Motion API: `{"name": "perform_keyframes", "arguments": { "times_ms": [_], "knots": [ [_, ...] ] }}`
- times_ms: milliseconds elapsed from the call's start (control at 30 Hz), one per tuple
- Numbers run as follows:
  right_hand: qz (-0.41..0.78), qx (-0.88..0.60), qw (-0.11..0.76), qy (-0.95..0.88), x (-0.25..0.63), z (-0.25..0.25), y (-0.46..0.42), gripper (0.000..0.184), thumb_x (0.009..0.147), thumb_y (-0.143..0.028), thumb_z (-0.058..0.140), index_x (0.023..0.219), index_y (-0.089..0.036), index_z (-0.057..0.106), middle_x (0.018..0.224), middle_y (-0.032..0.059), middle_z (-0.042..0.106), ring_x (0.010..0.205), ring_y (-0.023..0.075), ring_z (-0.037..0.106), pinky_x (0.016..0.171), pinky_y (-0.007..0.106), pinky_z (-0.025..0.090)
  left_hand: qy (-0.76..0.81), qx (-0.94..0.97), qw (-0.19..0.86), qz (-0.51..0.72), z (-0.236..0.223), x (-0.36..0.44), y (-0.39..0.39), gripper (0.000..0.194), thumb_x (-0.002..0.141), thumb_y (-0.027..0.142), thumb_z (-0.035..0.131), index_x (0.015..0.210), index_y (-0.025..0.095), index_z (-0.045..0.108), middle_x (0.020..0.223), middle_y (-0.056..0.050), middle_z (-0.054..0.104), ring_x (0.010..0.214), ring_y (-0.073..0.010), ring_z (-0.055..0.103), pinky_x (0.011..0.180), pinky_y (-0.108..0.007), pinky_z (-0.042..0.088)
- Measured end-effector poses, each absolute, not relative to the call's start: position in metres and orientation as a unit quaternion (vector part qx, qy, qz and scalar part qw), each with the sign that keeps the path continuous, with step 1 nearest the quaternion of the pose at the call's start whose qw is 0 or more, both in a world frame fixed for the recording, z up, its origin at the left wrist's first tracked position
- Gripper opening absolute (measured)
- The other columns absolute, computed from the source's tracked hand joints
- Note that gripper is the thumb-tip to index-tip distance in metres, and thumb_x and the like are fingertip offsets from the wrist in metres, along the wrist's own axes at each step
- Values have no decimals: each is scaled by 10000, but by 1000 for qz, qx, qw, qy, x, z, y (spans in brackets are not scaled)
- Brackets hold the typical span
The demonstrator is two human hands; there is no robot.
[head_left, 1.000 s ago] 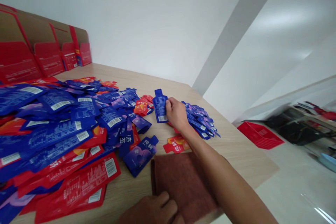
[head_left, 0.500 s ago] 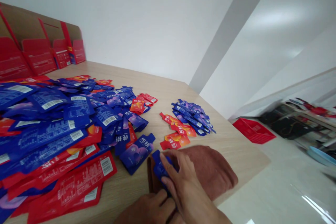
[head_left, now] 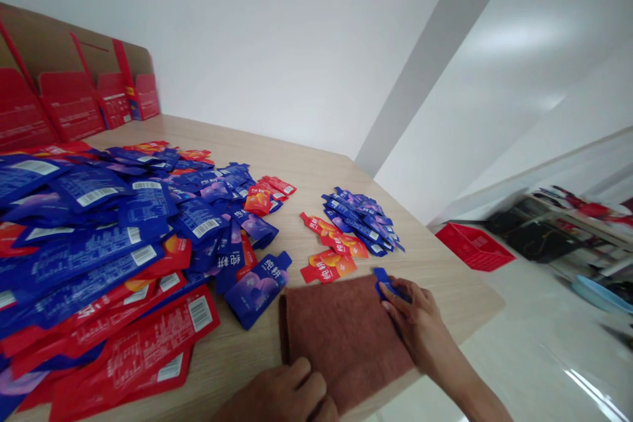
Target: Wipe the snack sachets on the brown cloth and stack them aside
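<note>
A small blue pouch (head_left: pixel 388 283) is pinched in my right hand (head_left: pixel 415 316), over the far right corner of a folded brown cloth (head_left: pixel 341 336). Most of that pouch is hidden by the fingers. My left hand (head_left: pixel 291 395) lies at the cloth's near left corner with its fingers curled onto the fabric. Just left of the cloth, a blue pouch with a purple print (head_left: pixel 257 287) lies on the table. Beyond the cloth are several orange-red pouches (head_left: pixel 329 266) and a small pile of blue pouches (head_left: pixel 363 217).
A large heap of blue and red pouches (head_left: pixel 148 204) covers the left of the wooden table (head_left: pixel 306 178). Red cartons with open flaps (head_left: pixel 74 102) stand behind it against the wall. Past the table's right edge are a red basket (head_left: pixel 475 247) and a light blue basin (head_left: pixel 601 293).
My right hand has moved right, away from my left hand, with the blue pouch. The cloth, bunched earlier, now lies flatter. My left hand stays near the same spot.
</note>
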State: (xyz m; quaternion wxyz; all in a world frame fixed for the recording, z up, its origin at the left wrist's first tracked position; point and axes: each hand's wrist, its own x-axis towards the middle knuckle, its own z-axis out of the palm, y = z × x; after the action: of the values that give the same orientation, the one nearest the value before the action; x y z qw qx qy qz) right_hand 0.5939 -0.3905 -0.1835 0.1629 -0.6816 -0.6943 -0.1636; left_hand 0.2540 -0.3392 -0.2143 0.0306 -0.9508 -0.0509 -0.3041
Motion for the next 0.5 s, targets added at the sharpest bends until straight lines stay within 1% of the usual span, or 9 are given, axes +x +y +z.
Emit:
{"name": "perform_keyframes", "arguments": {
  "times_ms": [100,167,200,267,300,333,367,433,500],
  "knots": [
    [-122,-704,128,-688,601,-176,-397,456,1039,-454,607,1361,-176,770,1383,214,729,1220,358,730,1061,509,608,-52,-948,31,-314,-214,255,-339,298,955,170,836,950,201,539,804,49,563,684,-161,533,469,-315,349],
    [-84,-722,102,-679,597,-165,-401,537,1019,-417,611,1487,-161,671,1442,210,717,1257,358,736,1079,494,602,-54,-949,34,-309,-214,256,-338,323,933,181,859,954,201,537,815,44,571,698,-167,542,472,-316,361],
    [-71,-738,92,-665,594,-158,-402,545,1025,-359,559,1525,-157,632,1407,206,742,1208,353,766,1039,489,620,-54,-951,38,-303,-215,256,-339,325,933,184,859,958,201,535,822,41,577,705,-170,548,478,-316,370],
    [-57,-774,91,-623,588,-143,-403,561,1019,-244,428,1540,-151,614,1238,194,818,1017,343,829,901,473,659,-53,-953,48,-294,-215,256,-339,305,954,184,838,975,199,535,821,36,582,713,-175,558,485,-313,380],
    [-57,-789,109,-602,584,-136,-403,566,1014,-229,393,1520,-145,631,1145,189,841,919,342,840,832,465,665,-51,-954,52,-291,-216,256,-339,292,969,184,823,980,201,532,814,37,580,710,-174,559,486,-312,381],
    [-59,-796,141,-586,578,-129,-402,557,1019,-250,386,1498,-142,649,1091,185,849,868,342,841,794,458,667,-52,-954,55,-290,-216,256,-340,285,978,186,815,979,202,530,808,38,579,706,-174,560,484,-312,381],
    [-57,-792,187,-579,570,-123,-402,541,1033,-298,405,1487,-148,658,1100,181,849,882,341,841,795,451,669,-55,-954,56,-290,-216,256,-340,287,978,190,817,980,204,531,807,39,581,705,-174,562,479,-313,382],
    [-22,-753,289,-590,546,-117,-401,522,1042,-398,501,1496,-188,651,1247,161,822,1043,324,825,878,427,670,-54,-954,53,-291,-215,255,-340,311,956,196,845,979,207,535,813,41,592,696,-175,564,464,-321,381],
    [59,-691,353,-628,515,-117,-399,512,1046,-407,576,1524,-232,628,1382,128,773,1194,288,778,963,396,654,-56,-955,45,-287,-214,255,-340,311,953,202,850,982,210,541,824,38,612,699,-177,575,450,-325,377]
  ]
}}
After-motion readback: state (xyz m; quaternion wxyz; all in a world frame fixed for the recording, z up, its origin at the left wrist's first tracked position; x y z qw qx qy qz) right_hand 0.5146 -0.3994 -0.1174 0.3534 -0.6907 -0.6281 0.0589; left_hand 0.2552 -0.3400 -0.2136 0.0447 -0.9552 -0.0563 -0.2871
